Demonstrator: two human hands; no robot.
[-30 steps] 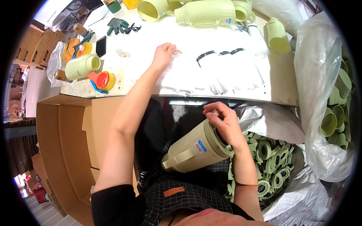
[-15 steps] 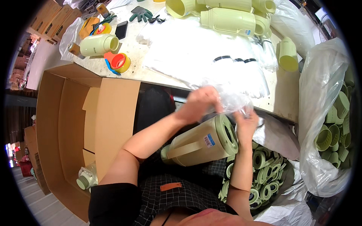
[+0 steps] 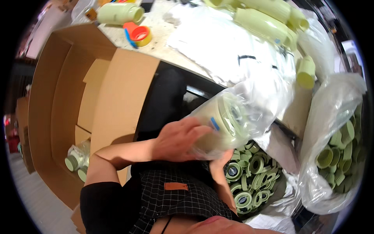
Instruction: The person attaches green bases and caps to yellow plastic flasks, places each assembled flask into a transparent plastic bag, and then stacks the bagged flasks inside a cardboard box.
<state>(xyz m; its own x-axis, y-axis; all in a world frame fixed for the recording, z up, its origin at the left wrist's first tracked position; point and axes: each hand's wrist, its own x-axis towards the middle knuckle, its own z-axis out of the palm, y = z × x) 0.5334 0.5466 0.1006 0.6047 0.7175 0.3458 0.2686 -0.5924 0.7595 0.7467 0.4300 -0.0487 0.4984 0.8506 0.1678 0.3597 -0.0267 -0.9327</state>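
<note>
A pale green thermos flask (image 3: 213,134) lies tilted across my lap, its round lid (image 3: 232,113) toward the upper right. Over the lid and much of the body sits a clear plastic bag (image 3: 265,105), its loose end trailing toward the table. My left hand (image 3: 177,140), slightly blurred, curls around the flask's bagged side by the blue label. From below, my right hand (image 3: 222,160) grips the flask through the bag, most of its fingers hidden behind it.
An open cardboard box (image 3: 58,97) at left contains bagged flasks (image 3: 78,160). Green lids and rings (image 3: 253,175) fill a sack at lower right. Beyond it stands a plastic bag of green parts (image 3: 339,152). The table carries flasks (image 3: 261,25), white bags (image 3: 210,43) and a tape dispenser (image 3: 140,36).
The clear bag has come down over the flask's lid and body. My left hand has moved down to the flask's side, my right hand below it. The view has shifted.
</note>
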